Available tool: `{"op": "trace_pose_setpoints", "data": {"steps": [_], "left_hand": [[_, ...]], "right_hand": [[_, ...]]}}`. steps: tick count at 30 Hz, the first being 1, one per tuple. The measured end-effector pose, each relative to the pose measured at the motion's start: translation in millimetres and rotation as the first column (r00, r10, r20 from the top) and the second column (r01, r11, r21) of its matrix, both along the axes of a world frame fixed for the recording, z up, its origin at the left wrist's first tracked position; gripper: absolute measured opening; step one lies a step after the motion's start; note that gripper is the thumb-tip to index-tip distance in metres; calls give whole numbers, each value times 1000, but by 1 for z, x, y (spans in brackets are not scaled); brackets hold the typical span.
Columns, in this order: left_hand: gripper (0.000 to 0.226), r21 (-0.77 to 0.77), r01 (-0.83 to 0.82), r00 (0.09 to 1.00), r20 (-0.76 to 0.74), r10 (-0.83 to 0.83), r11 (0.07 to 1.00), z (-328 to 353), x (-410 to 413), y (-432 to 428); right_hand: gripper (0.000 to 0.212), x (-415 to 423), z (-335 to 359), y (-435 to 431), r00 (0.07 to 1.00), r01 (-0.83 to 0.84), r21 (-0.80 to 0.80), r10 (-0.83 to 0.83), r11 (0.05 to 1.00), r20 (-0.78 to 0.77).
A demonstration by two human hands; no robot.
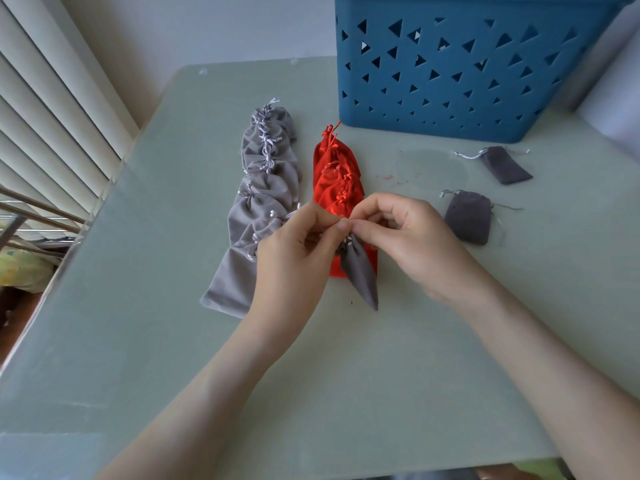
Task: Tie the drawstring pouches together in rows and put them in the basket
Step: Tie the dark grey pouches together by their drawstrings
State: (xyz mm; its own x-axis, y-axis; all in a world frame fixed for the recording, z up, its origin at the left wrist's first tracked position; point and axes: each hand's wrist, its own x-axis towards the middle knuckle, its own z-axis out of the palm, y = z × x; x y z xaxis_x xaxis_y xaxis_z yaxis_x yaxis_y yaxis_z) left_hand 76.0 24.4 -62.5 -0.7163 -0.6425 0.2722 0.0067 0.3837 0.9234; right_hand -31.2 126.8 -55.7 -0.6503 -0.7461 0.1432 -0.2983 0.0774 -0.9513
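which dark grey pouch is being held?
The dark pouch over the red row, top pinched by left hand and right hand; other two lie untouched.

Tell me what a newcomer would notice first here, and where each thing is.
The bright red row of tied pouches stands out in the middle of the table, with a longer light grey row to its left. Just in front, the left hand and right hand pinch the top of a dark grey pouch. A big blue basket with triangular holes stands at the far right.
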Motion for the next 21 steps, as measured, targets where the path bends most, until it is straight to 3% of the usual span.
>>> {"op": "trace_pose_setpoints", "data": {"steps": [3, 5, 7, 10, 12, 15, 17, 21], "left_hand": [[14, 62, 39, 999, -19, -38, 997, -1, -1, -4], [15, 213, 119, 992, -59, -109, 970, 2, -1, -4], [15, 385, 215, 976, -117, -183, 898, 4, -2, -5], [15, 449, 249, 968, -133, -211, 858, 2, -3, -9], [15, 388, 210, 978, -96, -187, 897, -1, -3, -10], [15, 92, 90, 996, 2, -90, 992, -3, -2, -6], [13, -49, 19, 999, 32, -17, 999, -3, -1, -4], [12, -31, 2, 999, 37, -1, 1000, -4, -1, -3]], "right_hand": [[3, 1, 1, 0, 996, 0, -26, -2, 1000, -87], [3, 1, 2, -1, 992, 8, -44, -14, 999, -128], [10, 1, 3, -1, 991, 9, -58, -17, 998, -133], [20, -1, 4, -1, 995, 12, -36, -15, 999, -103], [19, -1, 6, -3, 999, 8, -8, -8, 1000, -39], [13, 0, 9, -1, 992, -20, 10, 18, 1000, 127], [8, 0, 9, 0, 982, -61, 39, 53, 997, 180], [10, -1, 9, 2, 968, -120, 93, 96, 988, 232]]}}
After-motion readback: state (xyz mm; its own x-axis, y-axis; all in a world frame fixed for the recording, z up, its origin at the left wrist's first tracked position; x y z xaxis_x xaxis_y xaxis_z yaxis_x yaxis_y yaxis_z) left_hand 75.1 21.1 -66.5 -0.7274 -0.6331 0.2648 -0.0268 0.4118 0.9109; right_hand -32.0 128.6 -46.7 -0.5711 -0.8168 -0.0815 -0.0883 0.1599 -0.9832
